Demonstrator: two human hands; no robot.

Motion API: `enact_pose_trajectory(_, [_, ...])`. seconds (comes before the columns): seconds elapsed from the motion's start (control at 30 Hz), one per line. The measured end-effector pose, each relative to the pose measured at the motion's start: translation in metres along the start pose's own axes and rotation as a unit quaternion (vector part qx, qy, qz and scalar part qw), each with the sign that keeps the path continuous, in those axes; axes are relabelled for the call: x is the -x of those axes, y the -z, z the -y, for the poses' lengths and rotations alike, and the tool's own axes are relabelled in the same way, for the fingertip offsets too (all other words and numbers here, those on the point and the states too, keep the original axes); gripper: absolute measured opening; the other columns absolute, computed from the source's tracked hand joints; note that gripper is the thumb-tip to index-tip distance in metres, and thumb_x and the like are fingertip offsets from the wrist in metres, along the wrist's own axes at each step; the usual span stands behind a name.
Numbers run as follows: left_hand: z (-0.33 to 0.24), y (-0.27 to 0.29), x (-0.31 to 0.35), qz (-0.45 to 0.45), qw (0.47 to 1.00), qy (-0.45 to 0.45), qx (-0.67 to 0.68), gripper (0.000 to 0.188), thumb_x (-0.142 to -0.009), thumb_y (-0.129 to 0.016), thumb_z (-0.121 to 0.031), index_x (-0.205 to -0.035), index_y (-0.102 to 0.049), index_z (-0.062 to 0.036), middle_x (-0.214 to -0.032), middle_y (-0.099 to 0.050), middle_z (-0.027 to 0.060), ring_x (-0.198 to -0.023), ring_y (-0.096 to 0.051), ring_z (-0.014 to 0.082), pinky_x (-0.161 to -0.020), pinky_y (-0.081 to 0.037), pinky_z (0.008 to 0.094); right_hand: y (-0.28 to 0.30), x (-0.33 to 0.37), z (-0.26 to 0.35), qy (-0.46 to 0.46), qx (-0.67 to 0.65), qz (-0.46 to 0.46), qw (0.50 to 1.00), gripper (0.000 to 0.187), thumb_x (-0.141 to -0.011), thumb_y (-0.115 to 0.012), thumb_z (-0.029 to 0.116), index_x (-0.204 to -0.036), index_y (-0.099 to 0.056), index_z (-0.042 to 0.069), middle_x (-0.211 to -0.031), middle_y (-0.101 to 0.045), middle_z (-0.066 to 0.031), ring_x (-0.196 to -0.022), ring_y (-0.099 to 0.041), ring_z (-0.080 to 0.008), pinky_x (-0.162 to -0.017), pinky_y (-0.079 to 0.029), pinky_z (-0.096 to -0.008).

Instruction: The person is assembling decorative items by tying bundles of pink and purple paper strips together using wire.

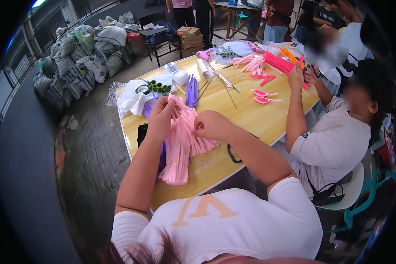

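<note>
A bundle of long, thin light-pink strips [177,154] hangs and spreads over the near left part of the table, with a thin band around its lower end. My left hand [161,113] is closed on the upper ends of some of these strips, pinching them. Beside the bundle's right side, my right hand [212,125] is curled with thumb and fingers together. Whatever its fingertips pinch is too small to make out. Purple strips [192,91] lie just beyond my hands, and more purple ones show under the pink bundle.
Green rolled pieces [158,87], a white dispenser [180,77] and thin green sticks [231,97] lie on the wooden table [246,119]. Dark scissor handles [234,154] rest near the front edge. A co-worker [334,132] sits at right beside bright pink strips [279,62]. Stuffed sacks [94,48] stand far left.
</note>
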State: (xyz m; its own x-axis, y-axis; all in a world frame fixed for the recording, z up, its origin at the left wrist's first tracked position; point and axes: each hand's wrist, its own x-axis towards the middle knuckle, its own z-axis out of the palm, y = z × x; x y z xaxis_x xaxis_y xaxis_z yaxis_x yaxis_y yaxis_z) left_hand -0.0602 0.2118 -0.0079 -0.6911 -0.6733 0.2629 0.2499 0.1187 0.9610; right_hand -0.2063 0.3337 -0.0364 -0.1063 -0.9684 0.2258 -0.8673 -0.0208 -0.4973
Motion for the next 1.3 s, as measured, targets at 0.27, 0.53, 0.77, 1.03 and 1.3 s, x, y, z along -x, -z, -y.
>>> enact_pose_trajectory(0.27, [0.001, 0.002, -0.002, 0.0, 1.0, 0.009, 0.012, 0.019, -0.096, -0.046, -0.02, -0.088, -0.053, -0.0038, -0.076, -0.057, 0.0024, -0.065, -0.049, 0.007, -0.058, -0.039, 0.0218, 0.006, 0.0, -0.004, -0.077, -0.11, 0.016, 0.991, 0.022, -0.071, -0.068, 0.022, -0.082, -0.066, 0.003, -0.074, -0.064, -0.014, -0.072, -0.063, -0.0258, -0.067, -0.049, -0.0339])
enact_pose_trajectory(0.53, [0.003, 0.008, -0.003, 0.01, 0.999, -0.002, 0.032, 0.02, -0.094, -0.049, -0.022, -0.088, -0.055, -0.0039, -0.073, -0.056, 0.0012, -0.064, -0.049, 0.0064, -0.057, -0.037, 0.0205, 0.016, 0.0, -0.016, -0.127, -0.158, -0.068, 0.977, 0.021, -0.081, -0.061, 0.021, -0.086, -0.066, 0.001, -0.07, -0.062, -0.0102, -0.061, -0.056, -0.0198, -0.061, -0.046, -0.0306])
enact_pose_trajectory(0.77, [0.006, 0.004, -0.004, 0.069, 0.997, 0.034, 0.031, 0.021, -0.093, -0.052, -0.023, -0.088, -0.059, -0.0038, -0.071, -0.057, -0.0002, -0.065, -0.05, 0.0062, -0.06, -0.038, 0.0208, 0.028, -0.001, -0.01, -0.145, -0.338, -0.11, 0.923, 0.022, -0.089, -0.054, 0.014, -0.107, -0.061, 0.004, -0.073, -0.061, -0.0008, -0.061, -0.051, -0.0058, -0.056, -0.042, -0.0208])
enact_pose_trajectory(1.03, [0.004, 0.001, 0.001, 0.172, 0.978, 0.117, -0.016, 0.022, -0.09, -0.057, -0.023, -0.09, -0.063, -0.0015, -0.076, -0.059, -0.0003, -0.069, -0.052, 0.0058, -0.064, -0.041, 0.0209, 0.023, 0.002, -0.004, -0.089, -0.391, -0.073, 0.913, 0.02, -0.088, -0.054, 0.011, -0.107, -0.059, 0.005, -0.071, -0.059, 0.001, -0.062, -0.05, -0.0037, -0.056, -0.041, -0.0193])
enact_pose_trajectory(1.3, [0.006, -0.005, 0.004, 0.186, 0.978, 0.087, -0.038, 0.019, -0.09, -0.058, -0.018, -0.095, -0.063, -0.0003, -0.079, -0.058, -0.0012, -0.07, -0.052, 0.0063, -0.065, -0.042, 0.0225, 0.024, 0.003, -0.006, -0.035, -0.307, -0.038, 0.95, 0.014, -0.087, -0.053, 0.006, -0.098, -0.061, 0.002, -0.075, -0.057, 0.0013, -0.067, -0.05, -0.004, -0.06, -0.041, -0.0198])
